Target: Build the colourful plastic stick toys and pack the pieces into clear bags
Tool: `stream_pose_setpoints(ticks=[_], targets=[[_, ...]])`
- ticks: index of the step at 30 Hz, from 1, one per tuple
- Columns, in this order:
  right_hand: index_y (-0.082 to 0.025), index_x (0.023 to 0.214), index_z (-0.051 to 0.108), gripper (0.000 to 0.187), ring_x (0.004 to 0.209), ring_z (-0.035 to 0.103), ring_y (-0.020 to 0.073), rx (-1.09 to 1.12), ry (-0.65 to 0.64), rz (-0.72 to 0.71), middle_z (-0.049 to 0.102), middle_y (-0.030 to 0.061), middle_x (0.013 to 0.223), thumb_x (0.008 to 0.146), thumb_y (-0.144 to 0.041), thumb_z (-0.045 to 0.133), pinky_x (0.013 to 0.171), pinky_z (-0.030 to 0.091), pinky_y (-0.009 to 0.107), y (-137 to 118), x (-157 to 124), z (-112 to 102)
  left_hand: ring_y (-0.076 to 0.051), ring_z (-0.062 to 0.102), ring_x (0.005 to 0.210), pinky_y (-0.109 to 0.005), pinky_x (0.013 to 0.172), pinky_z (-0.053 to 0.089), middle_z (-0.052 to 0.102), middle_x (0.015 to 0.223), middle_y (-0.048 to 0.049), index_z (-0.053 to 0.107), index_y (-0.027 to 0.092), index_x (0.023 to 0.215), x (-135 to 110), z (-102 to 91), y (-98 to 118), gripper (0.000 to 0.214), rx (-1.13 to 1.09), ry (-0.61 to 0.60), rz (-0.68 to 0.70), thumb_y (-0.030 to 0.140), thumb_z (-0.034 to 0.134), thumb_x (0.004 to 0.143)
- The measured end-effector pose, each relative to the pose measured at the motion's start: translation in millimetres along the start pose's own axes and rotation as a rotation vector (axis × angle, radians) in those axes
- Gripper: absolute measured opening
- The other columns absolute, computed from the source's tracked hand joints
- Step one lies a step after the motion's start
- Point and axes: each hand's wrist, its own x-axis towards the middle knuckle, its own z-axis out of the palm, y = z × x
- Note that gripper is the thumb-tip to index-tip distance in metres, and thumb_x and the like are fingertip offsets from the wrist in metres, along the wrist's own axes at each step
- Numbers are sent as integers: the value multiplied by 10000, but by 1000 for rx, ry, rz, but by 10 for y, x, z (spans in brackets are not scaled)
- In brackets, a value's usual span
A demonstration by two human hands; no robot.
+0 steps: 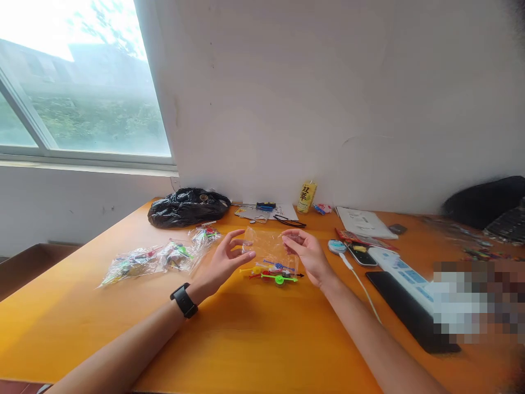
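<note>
A clear plastic bag [268, 241] is stretched upright between my two hands over the table. My left hand [227, 257] holds its left edge, thumb in front and fingers curled at the side. At the opposite edge, my right hand [307, 253] pinches the film between thumb and fingers. Just below the bag lies a small heap of plastic arrow-shaped pieces, among them a green arrow [279, 279] and a blue arrow [279, 266], with yellow, red and black ones. Whether some pieces lie inside the bag's lower part I cannot tell.
Filled clear bags [133, 264] of coloured pieces lie left on the table [229, 350]. Behind stand a black plastic bag [188, 207] and a yellow carton [307, 197]. On the right are a phone [361, 255], a white cable [367, 290] and a black slab [410, 312]. A person is partly visible at far right.
</note>
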Motion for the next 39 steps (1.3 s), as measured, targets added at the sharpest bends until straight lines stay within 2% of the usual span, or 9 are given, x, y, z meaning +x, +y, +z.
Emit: stream_pose_setpoints(ticks=[3, 6, 8, 11, 15, 22, 29, 34, 39], targets=[[-221, 979, 726, 429, 701, 584, 134, 63, -2, 2, 671, -4, 811, 688, -478, 910, 698, 489, 292, -52, -34, -36, -247, 746, 965, -399, 879, 609, 760, 1044, -87, 601, 199, 1294, -12, 21, 7, 553, 17, -5, -25, 390, 825, 826], [-242, 1102, 718, 511, 730, 596, 127, 82, -165, 106, 672, -14, 850, 670, -412, 933, 699, 494, 274, -51, -49, -104, -240, 744, 927, -376, 850, 604, 778, 960, -74, 674, 178, 1185, 33, -27, -57, 470, 28, 28, 8, 400, 842, 806], [-235, 1089, 732, 523, 756, 606, 131, 61, -206, 146, 677, -8, 875, 637, -383, 951, 700, 500, 270, -23, -42, -143, -239, 745, 931, -366, 863, 596, 787, 949, -76, 707, 170, 1115, 78, -85, -113, 434, 26, 47, 15, 400, 863, 782], [-206, 929, 751, 452, 785, 617, 143, 32, -122, 149, 690, 10, 887, 575, -375, 975, 690, 505, 269, 23, -9, -183, -246, 754, 899, -380, 863, 594, 795, 900, -81, 728, 162, 1040, 132, -164, -169, 407, 12, 62, 10, 406, 884, 754], [-192, 796, 719, 405, 710, 590, 124, 24, -49, 125, 683, 4, 827, 566, -401, 978, 657, 490, 267, 45, 30, -212, -256, 756, 919, -393, 868, 595, 802, 934, -98, 726, 158, 1096, 137, -198, -156, 443, -24, 48, 1, 392, 886, 756], [-199, 776, 680, 421, 617, 548, 105, -10, -29, 65, 668, -15, 774, 596, -452, 964, 620, 467, 277, 40, 34, -223, -207, 723, 760, -347, 766, 594, 780, 853, -90, 752, 146, 930, 98, -165, -91, 342, 14, 43, -3, 455, 835, 807], [-202, 804, 710, 394, 633, 526, 109, 17, -34, 28, 669, 1, 791, 610, -436, 961, 598, 447, 268, 7, 21, -219, -219, 712, 826, -360, 791, 592, 776, 937, -113, 775, 136, 988, 130, -192, -120, 381, 60, 68, -3, 490, 777, 846], [-219, 929, 766, 433, 709, 563, 136, 16, -62, 20, 653, 0, 794, 603, -425, 963, 625, 461, 273, -3, 23, -226, -212, 702, 832, -367, 816, 581, 776, 953, -102, 777, 140, 1060, 156, -233, -154, 415, 66, 98, 0, 467, 818, 807], [-220, 945, 763, 471, 732, 578, 148, 47, 53, -30, 645, 1, 795, 570, -410, 978, 637, 470, 282, -28, 84, -300, -198, 691, 792, -345, 783, 558, 766, 868, -71, 719, 162, 1247, 203, -321, -185, 520, 27, -14, 2, 418, 830, 808]])
